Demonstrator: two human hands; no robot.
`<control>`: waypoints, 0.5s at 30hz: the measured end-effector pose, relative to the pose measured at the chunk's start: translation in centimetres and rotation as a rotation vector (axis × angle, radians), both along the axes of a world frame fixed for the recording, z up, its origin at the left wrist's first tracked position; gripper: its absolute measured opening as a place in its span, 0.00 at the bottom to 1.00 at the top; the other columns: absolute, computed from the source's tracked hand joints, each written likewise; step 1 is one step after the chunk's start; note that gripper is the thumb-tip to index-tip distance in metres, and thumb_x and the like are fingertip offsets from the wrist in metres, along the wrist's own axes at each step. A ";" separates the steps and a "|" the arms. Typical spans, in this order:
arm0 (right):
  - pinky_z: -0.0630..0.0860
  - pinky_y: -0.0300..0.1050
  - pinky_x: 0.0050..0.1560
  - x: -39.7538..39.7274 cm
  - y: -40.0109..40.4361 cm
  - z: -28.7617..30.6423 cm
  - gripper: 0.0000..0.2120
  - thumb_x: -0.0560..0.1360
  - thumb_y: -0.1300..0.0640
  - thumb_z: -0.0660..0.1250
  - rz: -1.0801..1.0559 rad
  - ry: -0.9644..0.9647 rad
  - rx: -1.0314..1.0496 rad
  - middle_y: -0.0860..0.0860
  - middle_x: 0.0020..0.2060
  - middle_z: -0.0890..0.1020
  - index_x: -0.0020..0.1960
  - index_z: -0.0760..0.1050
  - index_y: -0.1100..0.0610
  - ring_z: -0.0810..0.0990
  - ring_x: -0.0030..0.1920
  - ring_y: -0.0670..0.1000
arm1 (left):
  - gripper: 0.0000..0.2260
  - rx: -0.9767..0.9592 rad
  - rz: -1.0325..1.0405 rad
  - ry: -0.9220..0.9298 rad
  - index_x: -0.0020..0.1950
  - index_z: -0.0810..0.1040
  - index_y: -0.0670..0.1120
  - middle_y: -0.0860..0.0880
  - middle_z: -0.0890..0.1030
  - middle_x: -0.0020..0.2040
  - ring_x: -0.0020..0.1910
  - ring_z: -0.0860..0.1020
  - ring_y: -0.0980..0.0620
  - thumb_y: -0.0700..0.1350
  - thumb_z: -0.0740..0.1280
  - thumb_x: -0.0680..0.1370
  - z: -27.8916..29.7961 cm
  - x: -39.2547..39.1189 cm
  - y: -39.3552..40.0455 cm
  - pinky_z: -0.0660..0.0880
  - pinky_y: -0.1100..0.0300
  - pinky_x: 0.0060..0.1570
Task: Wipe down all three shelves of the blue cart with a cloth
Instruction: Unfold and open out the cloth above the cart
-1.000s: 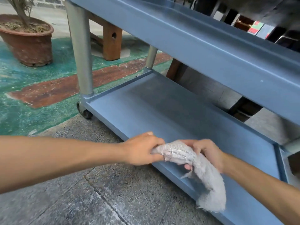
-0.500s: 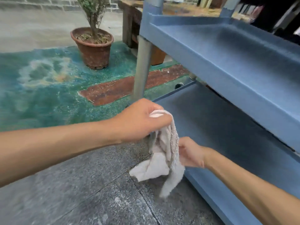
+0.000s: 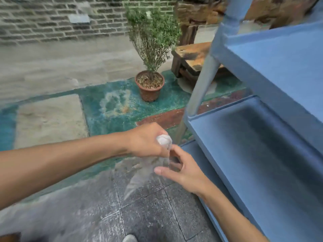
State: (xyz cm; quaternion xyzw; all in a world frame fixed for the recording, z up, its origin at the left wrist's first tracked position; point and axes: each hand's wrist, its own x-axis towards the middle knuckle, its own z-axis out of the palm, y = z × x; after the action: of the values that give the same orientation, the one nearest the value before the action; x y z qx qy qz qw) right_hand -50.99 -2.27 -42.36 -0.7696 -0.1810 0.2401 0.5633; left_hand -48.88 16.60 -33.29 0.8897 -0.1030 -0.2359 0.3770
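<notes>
The blue cart (image 3: 262, 137) fills the right side, with its top shelf (image 3: 279, 55), middle shelf (image 3: 253, 133) and a strip of the bottom shelf (image 3: 197, 154) showing. My left hand (image 3: 146, 140) grips the top of a pale grey cloth (image 3: 164, 140), which hangs down blurred over the paving beside the cart's near-left corner. My right hand (image 3: 183, 170) is just below, fingers loosely curved and touching the hanging cloth; whether it grips it is unclear.
A potted shrub (image 3: 150, 84) stands on green-painted floor beyond my hands. A wooden bench (image 3: 190, 58) sits behind the cart's grey post (image 3: 201, 86). A brick wall (image 3: 61, 20) runs along the back. Grey stone paving (image 3: 148, 215) lies underfoot.
My view has risen from the bottom shelf to take in the upper shelves. The cloth has passed from my right hand's grip into my left hand and now hangs from it.
</notes>
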 end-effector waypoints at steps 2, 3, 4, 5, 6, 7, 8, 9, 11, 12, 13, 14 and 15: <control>0.77 0.56 0.62 -0.1 1.9 5.4 0.20 0.69 0.46 0.78 -0.077 -0.150 -0.058 0.50 0.56 0.79 0.58 0.79 0.50 0.79 0.60 0.50 | 0.05 0.003 0.020 0.012 0.46 0.84 0.45 0.44 0.85 0.42 0.33 0.75 0.57 0.41 0.74 0.71 5.7 -0.4 1.4 0.73 0.61 0.34; 0.78 0.59 0.58 0.0 2.4 8.1 0.18 0.69 0.45 0.78 -0.095 -0.194 -0.066 0.51 0.51 0.80 0.53 0.79 0.52 0.80 0.55 0.50 | 0.06 0.003 0.032 0.003 0.46 0.84 0.47 0.45 0.85 0.41 0.32 0.75 0.59 0.39 0.73 0.71 8.7 -0.7 2.1 0.73 0.63 0.33; 0.78 0.60 0.54 0.3 3.0 11.4 0.16 0.69 0.44 0.78 -0.088 -0.217 -0.073 0.51 0.46 0.81 0.49 0.79 0.53 0.81 0.49 0.50 | 0.07 0.002 0.028 -0.009 0.46 0.83 0.48 0.47 0.85 0.41 0.33 0.76 0.60 0.38 0.73 0.71 11.8 -1.0 3.0 0.73 0.66 0.33; 0.78 0.58 0.49 0.4 3.3 13.6 0.16 0.69 0.44 0.78 -0.075 -0.228 -0.093 0.51 0.41 0.81 0.45 0.77 0.52 0.79 0.43 0.48 | 0.08 0.003 0.022 -0.017 0.45 0.82 0.50 0.50 0.85 0.41 0.36 0.78 0.60 0.38 0.73 0.71 13.9 -1.2 3.5 0.75 0.66 0.36; 0.76 0.56 0.45 0.6 3.4 15.5 0.17 0.69 0.43 0.78 -0.050 -0.231 -0.107 0.51 0.38 0.80 0.44 0.74 0.52 0.77 0.39 0.46 | 0.09 -0.004 0.017 -0.027 0.45 0.80 0.52 0.52 0.84 0.43 0.40 0.80 0.58 0.38 0.74 0.72 15.7 -1.4 4.0 0.77 0.62 0.41; 0.74 0.53 0.42 1.0 3.6 18.5 0.19 0.68 0.41 0.79 -0.027 -0.227 -0.119 0.50 0.36 0.79 0.43 0.73 0.51 0.74 0.37 0.44 | 0.10 -0.014 0.021 -0.038 0.45 0.79 0.52 0.52 0.84 0.43 0.42 0.81 0.56 0.39 0.75 0.72 18.5 -1.4 4.7 0.77 0.58 0.43; 0.73 0.50 0.40 1.2 3.5 21.1 0.20 0.67 0.40 0.79 -0.003 -0.212 -0.128 0.48 0.35 0.78 0.43 0.72 0.50 0.73 0.36 0.42 | 0.10 -0.029 0.038 -0.031 0.44 0.79 0.51 0.50 0.84 0.43 0.41 0.80 0.55 0.39 0.76 0.72 20.9 -1.7 5.3 0.77 0.56 0.44; 0.71 0.48 0.39 1.3 3.4 23.9 0.21 0.66 0.39 0.80 0.031 -0.209 -0.119 0.46 0.35 0.77 0.43 0.71 0.48 0.73 0.37 0.42 | 0.09 -0.057 0.065 -0.029 0.44 0.80 0.49 0.49 0.84 0.43 0.40 0.79 0.55 0.39 0.78 0.71 23.2 -1.9 5.8 0.76 0.55 0.42; 0.72 0.46 0.42 1.1 3.0 29.5 0.18 0.68 0.44 0.81 0.095 -0.183 -0.085 0.43 0.38 0.79 0.45 0.74 0.48 0.76 0.40 0.43 | 0.11 -0.131 0.127 -0.029 0.44 0.80 0.46 0.48 0.83 0.39 0.37 0.77 0.57 0.41 0.80 0.68 28.0 -2.9 6.5 0.73 0.57 0.37; 0.74 0.46 0.44 1.1 2.7 32.3 0.16 0.69 0.48 0.81 0.106 -0.166 -0.054 0.45 0.40 0.81 0.47 0.76 0.50 0.77 0.42 0.44 | 0.12 -0.182 0.143 -0.029 0.44 0.80 0.46 0.49 0.83 0.38 0.36 0.76 0.57 0.41 0.81 0.67 30.3 -3.2 6.7 0.73 0.60 0.36; 0.74 0.48 0.45 1.3 2.4 34.4 0.15 0.70 0.51 0.81 0.108 -0.155 -0.028 0.49 0.41 0.81 0.48 0.78 0.55 0.78 0.42 0.45 | 0.12 -0.242 0.148 -0.022 0.45 0.81 0.45 0.48 0.83 0.38 0.36 0.77 0.56 0.41 0.81 0.67 31.9 -3.4 6.9 0.73 0.61 0.38; 0.74 0.48 0.44 1.4 2.0 36.5 0.13 0.71 0.54 0.80 0.111 -0.157 -0.006 0.52 0.40 0.81 0.47 0.78 0.58 0.78 0.42 0.46 | 0.13 -0.292 0.147 -0.014 0.46 0.81 0.43 0.44 0.82 0.39 0.37 0.77 0.55 0.40 0.81 0.67 33.7 -3.7 7.1 0.73 0.61 0.39; 0.73 0.46 0.43 1.5 1.7 38.5 0.12 0.73 0.56 0.79 0.114 -0.168 0.014 0.53 0.38 0.79 0.45 0.78 0.60 0.76 0.41 0.47 | 0.13 -0.332 0.139 -0.019 0.48 0.80 0.41 0.41 0.81 0.39 0.36 0.75 0.54 0.40 0.80 0.68 35.5 -3.7 7.2 0.73 0.62 0.38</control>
State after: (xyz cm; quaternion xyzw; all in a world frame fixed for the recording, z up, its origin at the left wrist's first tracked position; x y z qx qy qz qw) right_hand -49.44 -0.61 -3.82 -0.7717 -0.2729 0.2051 0.5367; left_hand -52.63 23.80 2.26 0.8225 -0.0822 -0.1807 0.5331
